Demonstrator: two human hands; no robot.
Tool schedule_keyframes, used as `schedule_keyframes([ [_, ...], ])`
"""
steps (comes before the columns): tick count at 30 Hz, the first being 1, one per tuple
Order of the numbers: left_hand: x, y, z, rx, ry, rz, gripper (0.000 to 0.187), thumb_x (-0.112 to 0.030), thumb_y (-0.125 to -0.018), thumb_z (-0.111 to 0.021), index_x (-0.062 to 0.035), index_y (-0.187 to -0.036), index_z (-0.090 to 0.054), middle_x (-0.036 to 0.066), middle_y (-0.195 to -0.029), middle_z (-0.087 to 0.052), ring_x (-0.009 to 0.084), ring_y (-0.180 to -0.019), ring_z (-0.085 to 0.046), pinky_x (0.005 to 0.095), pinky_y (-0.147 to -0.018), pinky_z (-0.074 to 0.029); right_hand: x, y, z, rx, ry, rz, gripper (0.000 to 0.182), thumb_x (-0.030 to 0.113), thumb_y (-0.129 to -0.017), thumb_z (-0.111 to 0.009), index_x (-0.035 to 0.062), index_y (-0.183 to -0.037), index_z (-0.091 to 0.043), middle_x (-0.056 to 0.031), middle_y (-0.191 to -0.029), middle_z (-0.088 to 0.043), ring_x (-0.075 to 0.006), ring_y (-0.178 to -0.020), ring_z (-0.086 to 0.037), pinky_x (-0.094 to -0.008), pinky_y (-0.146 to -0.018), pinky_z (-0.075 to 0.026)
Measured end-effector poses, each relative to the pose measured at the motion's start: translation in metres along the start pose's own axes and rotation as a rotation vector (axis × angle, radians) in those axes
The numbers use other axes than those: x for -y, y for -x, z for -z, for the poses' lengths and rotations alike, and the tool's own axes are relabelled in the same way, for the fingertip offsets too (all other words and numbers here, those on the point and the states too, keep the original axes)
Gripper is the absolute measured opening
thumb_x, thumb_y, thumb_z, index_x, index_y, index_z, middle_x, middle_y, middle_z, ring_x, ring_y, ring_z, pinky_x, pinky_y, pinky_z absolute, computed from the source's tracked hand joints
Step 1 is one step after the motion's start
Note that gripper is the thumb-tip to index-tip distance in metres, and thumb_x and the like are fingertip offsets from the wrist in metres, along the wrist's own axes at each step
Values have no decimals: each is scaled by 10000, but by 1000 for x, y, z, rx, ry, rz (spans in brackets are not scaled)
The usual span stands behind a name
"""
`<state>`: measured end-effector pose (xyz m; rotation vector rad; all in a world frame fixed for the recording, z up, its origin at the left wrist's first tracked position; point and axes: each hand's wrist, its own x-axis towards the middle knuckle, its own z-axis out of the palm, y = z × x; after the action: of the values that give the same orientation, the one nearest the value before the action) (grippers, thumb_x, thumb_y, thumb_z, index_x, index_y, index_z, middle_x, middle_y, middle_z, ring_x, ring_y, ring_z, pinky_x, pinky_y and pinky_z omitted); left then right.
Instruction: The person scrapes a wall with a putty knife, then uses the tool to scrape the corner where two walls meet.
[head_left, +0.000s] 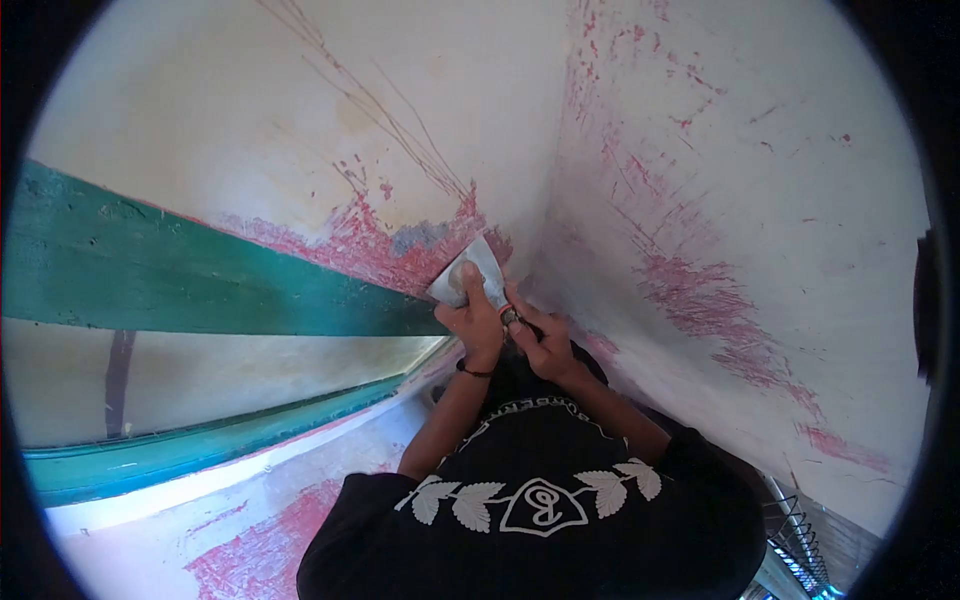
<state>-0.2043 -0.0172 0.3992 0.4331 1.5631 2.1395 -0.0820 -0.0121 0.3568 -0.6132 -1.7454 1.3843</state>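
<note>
A wide scraper (484, 262) with a whitish, smeared metal blade is held up against the wall corner, just above the end of the green beam. My right hand (541, 345) is wrapped around its handle, which shows a bit of red near the blade. Higher up, my left hand (477, 325) grips the blade, its thumb lying along the blade's face and the other fingers partly hidden. The blade's edge meets a scraped pink patch (385, 250) on the wall, where a grey spot (418, 237) also shows. A dark band circles my left wrist.
A green beam (200, 270) runs along the left wall into the corner, with a second green ledge (220, 430) below it. The right wall (690, 200) carries pink scrapes and scratches. At the lower right is a dark wire rack (795, 525).
</note>
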Motion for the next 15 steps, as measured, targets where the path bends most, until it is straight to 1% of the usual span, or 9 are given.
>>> schedule_keyframes([
  [2,-22,5,-7,38,31,73,339,-241,-968,-685,95,-931,-656,128,-894,-683,163,-759,-664,302,-641,-545,7,-6,-5,-47,-51,50,486,99,-975,-554,-22,-1441,-490,6,-691,-573,-63,-575,-495,-240,-560,-429],
  [5,-30,-5,-13,85,-10,-11,342,-237,-971,-679,102,-939,-650,139,-886,-691,168,-716,-664,309,-626,-550,21,-16,-5,-94,-26,86,486,115,-974,-565,-24,-1434,-498,7,-679,-567,-63,-581,-492,-238,-565,-424],
  [8,-4,-7,-3,-43,-99,-152,344,-238,-981,-664,102,-939,-651,144,-848,-702,170,-667,-658,309,-609,-550,13,-8,-2,-45,-10,41,486,117,-972,-572,-18,-1433,-502,-1,-670,-564,-60,-585,-490,-238,-568,-419],
  [11,-2,3,-1,-5,16,-43,315,-214,-984,-661,96,-931,-678,124,-852,-709,146,-698,-652,295,-618,-531,8,-2,-5,-65,-17,58,483,115,-969,-575,-8,-1431,-510,-6,-661,-557,-62,-583,-491,-243,-570,-423],
  [12,-9,1,0,75,70,32,308,-206,-989,-651,96,-932,-673,123,-859,-709,155,-714,-660,299,-634,-539,12,-6,-5,-73,-21,67,483,115,-967,-577,-5,-1430,-513,-7,-658,-554,-63,-582,-492,-244,-571,-425],
  [15,-24,-2,-9,102,70,-21,319,-207,-994,-643,102,-919,-668,137,-848,-709,172,-688,-664,305,-634,-549,24,-8,-4,-79,-43,63,485,113,-960,-582,2,-1427,-520,-16,-673,-577,-67,-583,-506,-247,-578,-435],
])
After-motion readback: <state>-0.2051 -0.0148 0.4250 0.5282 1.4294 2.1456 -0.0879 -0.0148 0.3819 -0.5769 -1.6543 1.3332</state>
